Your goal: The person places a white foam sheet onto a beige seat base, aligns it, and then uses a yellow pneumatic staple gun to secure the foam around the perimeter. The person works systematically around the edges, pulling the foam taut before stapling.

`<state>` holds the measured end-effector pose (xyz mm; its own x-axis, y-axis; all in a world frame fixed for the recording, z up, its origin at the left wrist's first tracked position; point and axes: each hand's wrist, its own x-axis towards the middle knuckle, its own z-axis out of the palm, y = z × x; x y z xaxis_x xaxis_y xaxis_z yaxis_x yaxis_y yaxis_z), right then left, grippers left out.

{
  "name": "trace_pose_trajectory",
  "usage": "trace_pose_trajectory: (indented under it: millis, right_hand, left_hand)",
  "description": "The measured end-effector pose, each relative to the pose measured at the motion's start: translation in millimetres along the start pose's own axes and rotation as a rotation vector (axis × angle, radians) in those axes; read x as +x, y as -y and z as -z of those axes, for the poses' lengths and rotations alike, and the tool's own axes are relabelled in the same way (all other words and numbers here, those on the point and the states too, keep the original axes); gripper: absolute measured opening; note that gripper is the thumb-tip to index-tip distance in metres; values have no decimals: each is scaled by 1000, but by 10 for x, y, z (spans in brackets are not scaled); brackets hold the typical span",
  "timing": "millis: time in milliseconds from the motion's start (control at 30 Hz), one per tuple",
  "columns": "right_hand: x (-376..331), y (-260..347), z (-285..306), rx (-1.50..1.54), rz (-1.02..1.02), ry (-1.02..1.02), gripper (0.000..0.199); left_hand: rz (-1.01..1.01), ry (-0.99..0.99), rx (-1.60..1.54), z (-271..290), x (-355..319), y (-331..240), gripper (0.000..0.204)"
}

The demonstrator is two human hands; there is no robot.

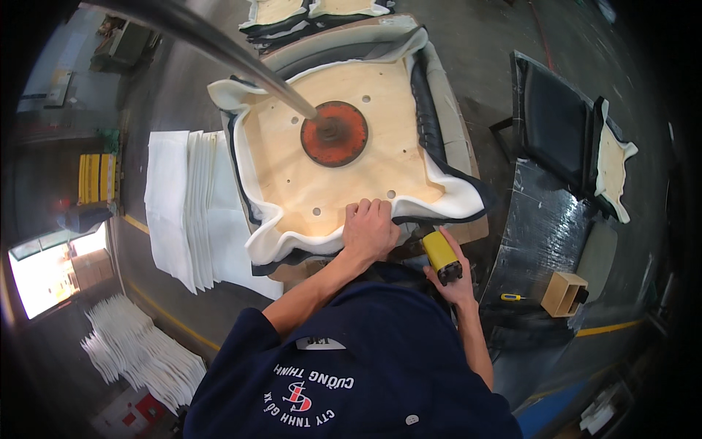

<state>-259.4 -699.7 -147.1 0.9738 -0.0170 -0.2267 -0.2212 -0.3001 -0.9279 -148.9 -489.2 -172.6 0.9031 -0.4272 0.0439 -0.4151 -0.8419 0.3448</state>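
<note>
A plywood seat panel lies face up, wrapped round its edge by white padding and a black cover. A round orange press disc on a metal rod bears on the middle of the panel. At the near edge, my left hand is closed on the padding, its fingers curled over onto the wood. My right hand grips a yellow staple gun with a black end cap, just off the near right corner. The gun's nose is hidden.
Stacked white padding sheets stand left of the seat, with another pile lower left. On the right are black upholstered pieces, a bench, a yellow screwdriver and a small wooden box. More padded seats lie beyond.
</note>
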Motion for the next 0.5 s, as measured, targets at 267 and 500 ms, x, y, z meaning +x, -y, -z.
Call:
trace_pose_trajectory:
  millis: [267,500]
  right_hand:
    - [-6,-346,-25,73,-18,-22,79]
    - [89,-98,33,25,-77,7,78]
  left_hand:
    - [-87,116,-45,140,116,-37,32]
    - [-327,76,-37,-85,214,235,21]
